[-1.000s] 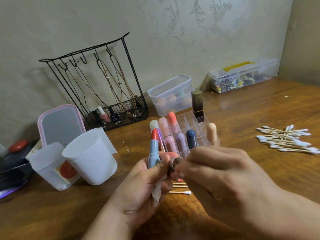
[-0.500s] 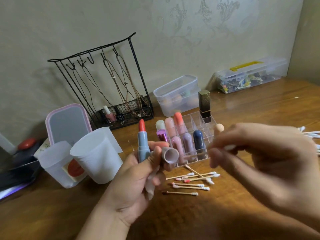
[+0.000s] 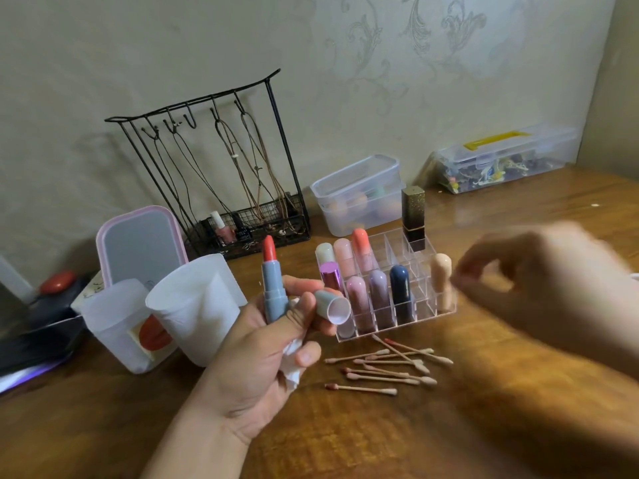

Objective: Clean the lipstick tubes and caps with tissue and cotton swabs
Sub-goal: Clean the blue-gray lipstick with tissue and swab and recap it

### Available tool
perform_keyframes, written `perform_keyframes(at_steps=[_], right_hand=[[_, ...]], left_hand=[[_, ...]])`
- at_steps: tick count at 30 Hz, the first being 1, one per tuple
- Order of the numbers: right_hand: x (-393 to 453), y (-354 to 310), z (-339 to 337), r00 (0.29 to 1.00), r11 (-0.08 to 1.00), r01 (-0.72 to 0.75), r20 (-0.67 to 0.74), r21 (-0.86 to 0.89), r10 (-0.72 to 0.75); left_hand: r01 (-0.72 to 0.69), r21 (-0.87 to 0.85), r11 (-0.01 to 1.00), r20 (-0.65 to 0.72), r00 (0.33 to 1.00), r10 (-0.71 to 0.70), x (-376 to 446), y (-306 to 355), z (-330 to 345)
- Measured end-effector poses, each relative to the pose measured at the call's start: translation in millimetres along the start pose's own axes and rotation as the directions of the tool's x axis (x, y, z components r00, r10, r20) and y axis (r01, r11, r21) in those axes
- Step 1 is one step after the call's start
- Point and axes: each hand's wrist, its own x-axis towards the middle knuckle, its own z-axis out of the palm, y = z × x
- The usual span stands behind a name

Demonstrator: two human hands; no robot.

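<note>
Right hand (image 3: 539,288) has swung rightward off the cap (image 3: 333,305), blurred, its grip unreadable, left hand (image 3: 262,357) fingers (image 3: 304,300) curled around lipstick (image 3: 273,288), cap and tissue (image 3: 292,366), used swabs (image 3: 387,368) on tabletop (image 3: 380,437) just right of them

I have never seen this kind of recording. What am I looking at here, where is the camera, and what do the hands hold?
There is no machine here. A person wears a camera on the head, so the one picture looks forward and down at their own two hands over a wooden table. The left hand holds an open blue lipstick with a red tip, its cap and some white tissue. The right hand is blurred by motion; whether it holds anything cannot be told. On the table stand a clear organizer with more lipsticks, two white cups and a jewellery rack. Used cotton swabs lie in front of the organizer.
</note>
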Motion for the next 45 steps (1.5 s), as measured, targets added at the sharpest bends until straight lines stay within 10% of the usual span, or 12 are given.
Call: perform_keyframes(at_steps=[7, 21, 27, 32, 36, 45], right_hand=[[31.1, 130.5, -9.6, 0.876, 0.877, -0.369, 0.2, -0.308, 0.439], [33.2, 108.7, 11.0, 0.852, 0.836, -0.338, 0.238, -0.433, 0.467], [35.4, 83.1, 8.9, 0.97, 0.961, -0.233, 0.041, -0.149, 0.242], [15.5, -7.0, 12.8, 0.972, 0.961, 0.137, -0.218, 0.239, -0.084], [18.9, -41.8, 28.3, 0.928, 0.898, 0.349, -0.232, 0.268, -0.291], [40.2, -54.3, 57.4, 0.964, 0.937, 0.266, -0.075, 0.228, -0.255]], left_hand=[[0.02, 0.038, 0.999, 0.021, 1.0, -0.02, -1.2, -4.0, -0.9], [0.032, 0.038, 0.999, 0.103, 0.994, -0.036, 0.9, -1.9, -8.2], [0.005, -0.028, 1.0, 0.152, 0.988, -0.001, 6.1, 1.8, -17.3], [0.011, -0.027, 1.0, 0.202, 0.979, -0.005, 10.9, 1.0, -23.3], [0.046, -0.015, 0.999, 0.222, 0.974, -0.042, 10.2, -1.4, -24.5], [0.098, -0.086, 0.991, 0.294, 0.953, -0.069, 11.4, -2.9, -24.6]])
